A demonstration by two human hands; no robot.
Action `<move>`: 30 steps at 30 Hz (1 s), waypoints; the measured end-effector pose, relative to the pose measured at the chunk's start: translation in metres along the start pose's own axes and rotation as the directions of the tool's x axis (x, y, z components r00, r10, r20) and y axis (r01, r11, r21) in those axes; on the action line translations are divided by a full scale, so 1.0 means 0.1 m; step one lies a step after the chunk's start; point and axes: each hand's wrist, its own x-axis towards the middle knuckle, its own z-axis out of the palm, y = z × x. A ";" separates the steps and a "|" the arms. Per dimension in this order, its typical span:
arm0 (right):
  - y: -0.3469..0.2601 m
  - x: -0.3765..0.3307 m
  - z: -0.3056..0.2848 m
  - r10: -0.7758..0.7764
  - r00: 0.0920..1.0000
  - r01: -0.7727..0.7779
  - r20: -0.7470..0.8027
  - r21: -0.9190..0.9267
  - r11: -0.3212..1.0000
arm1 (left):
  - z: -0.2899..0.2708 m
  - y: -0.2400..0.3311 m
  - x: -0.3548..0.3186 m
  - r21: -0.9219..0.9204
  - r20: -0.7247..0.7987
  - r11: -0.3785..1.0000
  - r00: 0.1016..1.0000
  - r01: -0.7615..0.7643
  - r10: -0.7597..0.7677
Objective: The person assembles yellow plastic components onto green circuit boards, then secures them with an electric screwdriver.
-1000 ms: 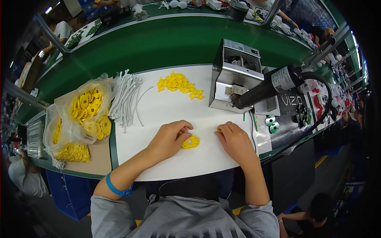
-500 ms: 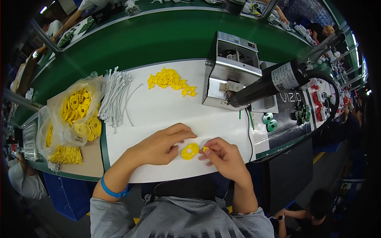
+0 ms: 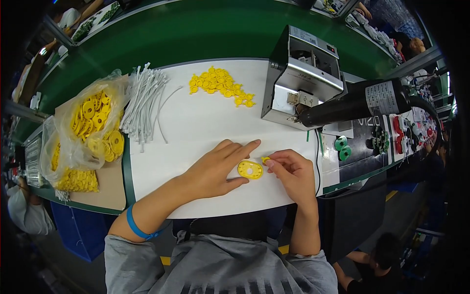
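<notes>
Yellow disc (image 3: 250,169) between both hands

Bright, even light from overhead falls on the white tabletop (image 3: 205,117); shadows beneath the hands are soft and faint; a mild sheen lies on the metal machine (image 3: 303,78); the centre is sharp; straight edges bow toward the rim, where corners fall to black vignette.

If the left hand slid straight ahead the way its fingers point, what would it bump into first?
The left hand points up-right across the white mat. Bare mat comes first, then probably the black cylindrical tool by the metal machine, though depth is unclear.
</notes>
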 end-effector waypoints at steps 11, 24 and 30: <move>-0.09 0.10 0.20 -0.275 0.947 0.322 0.168 -0.510 0.798 | 0.12 -0.07 0.02 -0.036 -0.078 0.999 0.997 -0.002 0.000; -0.25 0.05 0.01 -0.267 0.962 0.272 0.061 -0.344 0.899 | -0.01 0.03 0.10 -0.003 -0.091 1.000 0.996 -0.013 0.013; -0.38 0.33 0.01 -0.158 0.888 0.012 -0.433 -0.322 0.947 | -0.43 -0.04 -0.07 -0.030 -0.036 0.999 0.999 -0.037 0.036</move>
